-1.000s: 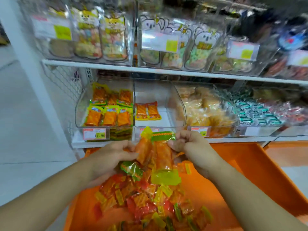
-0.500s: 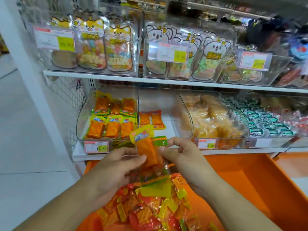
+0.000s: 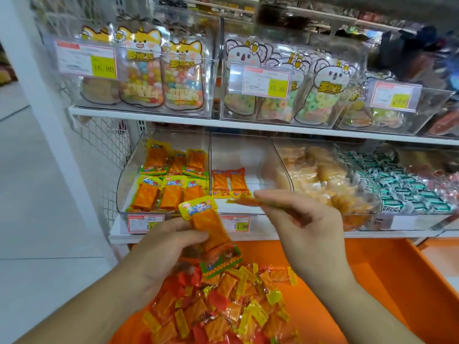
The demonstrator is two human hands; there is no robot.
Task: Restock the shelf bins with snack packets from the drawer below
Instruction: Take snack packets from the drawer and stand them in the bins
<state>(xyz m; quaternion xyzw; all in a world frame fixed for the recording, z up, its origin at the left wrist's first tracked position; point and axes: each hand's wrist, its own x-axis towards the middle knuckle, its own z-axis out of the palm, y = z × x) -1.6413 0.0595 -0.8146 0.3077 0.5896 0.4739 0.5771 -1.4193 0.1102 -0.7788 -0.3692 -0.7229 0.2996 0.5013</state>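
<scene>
My left hand [image 3: 164,247] grips an orange snack packet [image 3: 211,234] with a yellow top and green bottom, held above the open orange drawer [image 3: 387,289]. My right hand [image 3: 305,224] pinches a second orange packet [image 3: 244,201], seen edge-on and blurred, at the front of the middle clear bin [image 3: 238,150]. That bin holds two orange packets [image 3: 229,183]. The left clear bin [image 3: 129,170] is packed with several yellow-and-green packets. A heap of mixed orange, red and yellow packets [image 3: 223,306] fills the drawer's left part.
To the right stand bins of pale biscuit packs [image 3: 320,177] and green-wrapped sweets [image 3: 407,192]. The upper shelf [image 3: 149,112] carries clear bins of candy bags. Price tags [image 3: 238,223] line the lower shelf edge. A white wire mesh panel [image 3: 104,145] closes the left side.
My hands have separated. The right hand took one packet up and right to the middle bin's front; the left keeps the other packet. The view tilted upward.
</scene>
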